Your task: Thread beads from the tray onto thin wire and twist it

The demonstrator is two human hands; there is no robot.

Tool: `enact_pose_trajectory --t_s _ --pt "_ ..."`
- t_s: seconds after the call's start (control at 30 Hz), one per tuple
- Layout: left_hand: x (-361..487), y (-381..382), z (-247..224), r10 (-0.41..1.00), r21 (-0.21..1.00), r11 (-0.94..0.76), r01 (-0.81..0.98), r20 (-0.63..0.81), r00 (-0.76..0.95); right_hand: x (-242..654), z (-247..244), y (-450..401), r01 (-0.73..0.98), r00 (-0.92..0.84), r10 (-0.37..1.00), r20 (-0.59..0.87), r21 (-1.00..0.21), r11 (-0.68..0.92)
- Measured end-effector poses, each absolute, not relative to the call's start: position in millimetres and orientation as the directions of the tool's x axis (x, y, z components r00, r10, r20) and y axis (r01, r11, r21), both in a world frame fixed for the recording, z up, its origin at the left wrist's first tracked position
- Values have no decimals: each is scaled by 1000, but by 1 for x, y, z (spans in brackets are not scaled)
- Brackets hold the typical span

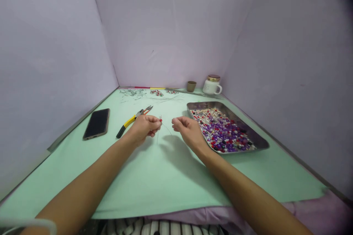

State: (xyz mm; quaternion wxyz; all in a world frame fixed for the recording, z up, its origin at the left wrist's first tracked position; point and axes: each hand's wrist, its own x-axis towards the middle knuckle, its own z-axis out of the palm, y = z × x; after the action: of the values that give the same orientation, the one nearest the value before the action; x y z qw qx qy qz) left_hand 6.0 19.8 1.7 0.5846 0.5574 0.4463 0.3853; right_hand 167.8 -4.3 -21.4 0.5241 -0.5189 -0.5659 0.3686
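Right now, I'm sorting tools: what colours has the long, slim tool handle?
Yellow handle, black end; best: head view.

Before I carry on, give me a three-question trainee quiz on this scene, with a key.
1. True or false: the metal tray of loose beads is nearer the right hand than the left hand.
2. Which hand has the small red bead at its fingertips?
a) right
b) left
c) neither
3. Fill in: the tool handle between the phone and the left hand is ____ and black.

Key: 1 true; 2 b; 3 yellow.
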Motion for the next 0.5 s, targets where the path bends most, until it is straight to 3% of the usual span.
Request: enact_pose_trajectory --t_s 0.13,0.2,0.37,0.5 --pt "18 8 -1 919 990 30 138 -81 386 164 -14 -8 13 -80 997 5 -1000 6" --pt "21 6 -2 920 989 28 145 -82 382 162 -13 -9 -18 -106 994 -31 -999 -33" --pt "21 6 0 947 978 23 206 -88 309 162 -15 -7 -64 -25 998 -51 -997 -53" --pt "17 8 5 940 927 -44 372 -88 331 161 -17 -4 -68 26 998 -65 -996 -63"
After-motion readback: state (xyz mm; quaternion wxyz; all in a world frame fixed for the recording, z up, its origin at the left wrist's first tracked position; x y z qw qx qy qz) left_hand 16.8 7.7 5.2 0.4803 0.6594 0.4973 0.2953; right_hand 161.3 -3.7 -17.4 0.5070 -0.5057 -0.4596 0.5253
